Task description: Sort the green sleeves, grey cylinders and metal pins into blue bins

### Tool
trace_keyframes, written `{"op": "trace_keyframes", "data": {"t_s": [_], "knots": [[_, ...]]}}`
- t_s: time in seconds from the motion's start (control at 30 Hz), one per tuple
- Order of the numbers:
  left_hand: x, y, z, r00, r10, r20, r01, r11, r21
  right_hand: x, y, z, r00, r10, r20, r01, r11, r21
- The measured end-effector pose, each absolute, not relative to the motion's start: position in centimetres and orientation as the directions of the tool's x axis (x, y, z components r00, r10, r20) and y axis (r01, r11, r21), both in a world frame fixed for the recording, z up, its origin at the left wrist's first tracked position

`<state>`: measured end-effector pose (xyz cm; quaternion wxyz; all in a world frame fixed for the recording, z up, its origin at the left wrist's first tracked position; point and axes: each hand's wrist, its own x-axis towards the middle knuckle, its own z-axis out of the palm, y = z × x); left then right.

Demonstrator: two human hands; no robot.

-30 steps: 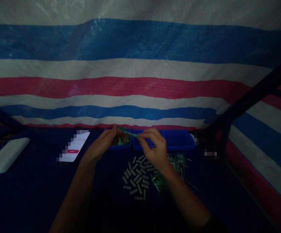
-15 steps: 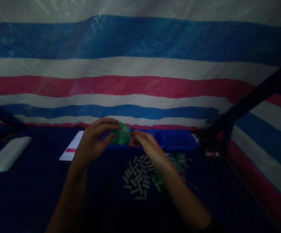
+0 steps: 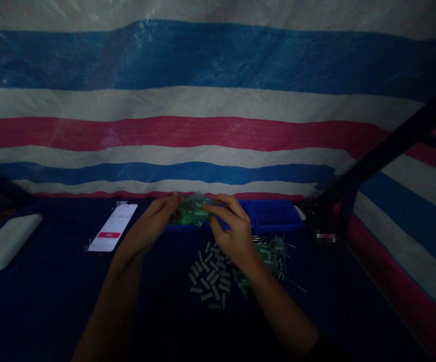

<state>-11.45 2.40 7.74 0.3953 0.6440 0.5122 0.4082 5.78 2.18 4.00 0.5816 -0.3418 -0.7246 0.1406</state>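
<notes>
Head camera: a clear, greenish plastic bag (image 3: 198,202) is held up between the two hands, the left hand (image 3: 162,215) pinching its left edge and the right hand (image 3: 233,221) pinching the right — both over the row of blue bins (image 3: 276,217). Whether the brighter green sits inside the bag or behind it, I cannot tell. Nearer the body, small pale cylinders (image 3: 212,277) lie scattered beside a pile of green and metallic pieces (image 3: 272,254), partly hidden by the right forearm, on a dark blue surface (image 3: 165,306). A striped sheet (image 3: 202,63) and dark bars (image 3: 376,151) enclose the dim space. At left, a lit phone (image 3: 111,229) shows a red bar — its characters unreadable — near a white object (image 3: 8,242).
</notes>
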Motion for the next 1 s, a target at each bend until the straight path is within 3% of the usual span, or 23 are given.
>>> {"op": "trace_keyframes", "data": {"t_s": [0.1, 0.2, 0.33, 0.4, 0.47, 0.53, 0.63, 0.73, 0.83, 0.9, 1.0], "knots": [[-11.5, 2.5, 7.7, 0.179, 0.976, 0.124, 0.301, -0.174, 0.938, 5.7, 2.1, 3.9, -0.124, 0.662, 0.739, 0.364, 0.723, -0.587], [-12.2, 2.9, 7.4, 0.163, 0.969, 0.186, 0.325, -0.231, 0.917, 5.7, 2.2, 4.0, -0.094, 0.769, 0.633, 0.312, 0.626, -0.715], [-13.5, 3.2, 7.0, 0.119, 0.942, 0.313, 0.433, -0.333, 0.838, 5.5, 2.6, 4.2, -0.142, 0.970, 0.198, 0.019, 0.202, -0.979], [-13.6, 3.2, 7.0, 0.203, 0.891, 0.407, 0.457, -0.453, 0.765, 5.2, 2.7, 4.2, -0.230, 0.973, 0.006, -0.160, -0.032, -0.987], [-13.5, 3.0, 7.3, 0.310, 0.825, 0.472, 0.477, -0.565, 0.674, 4.9, 2.8, 4.2, -0.284, 0.957, -0.059, -0.299, -0.147, -0.943], [-13.2, 2.9, 7.5, 0.375, 0.784, 0.495, 0.496, -0.621, 0.607, 4.7, 2.7, 4.1, -0.277, 0.960, -0.029, -0.368, -0.134, -0.920], [-13.0, 2.8, 7.4, 0.367, 0.793, 0.486, 0.533, -0.608, 0.589, 4.7, 2.5, 3.9, -0.166, 0.982, 0.085, -0.308, 0.030, -0.951], [-13.1, 2.8, 7.1, 0.308, 0.884, 0.352, 0.569, -0.468, 0.676, 5.3, 2.3, 3.9, 0.003, 0.946, 0.324, -0.011, 0.324, -0.946], [-12.9, 2.7, 6.9, 0.245, 0.962, 0.123, 0.514, -0.236, 0.825, 5.9, 2.0, 3.9, -0.032, 0.792, 0.610, 0.332, 0.584, -0.741], [-12.4, 2.7, 6.9, 0.194, 0.981, 0.017, 0.394, -0.094, 0.914, 6.1, 1.9, 3.9, -0.100, 0.710, 0.697, 0.412, 0.667, -0.621], [-11.5, 2.9, 6.7, 0.160, 0.987, -0.019, 0.196, -0.013, 0.981, 6.0, 1.9, 3.7, -0.136, 0.679, 0.722, 0.410, 0.702, -0.583]]}}
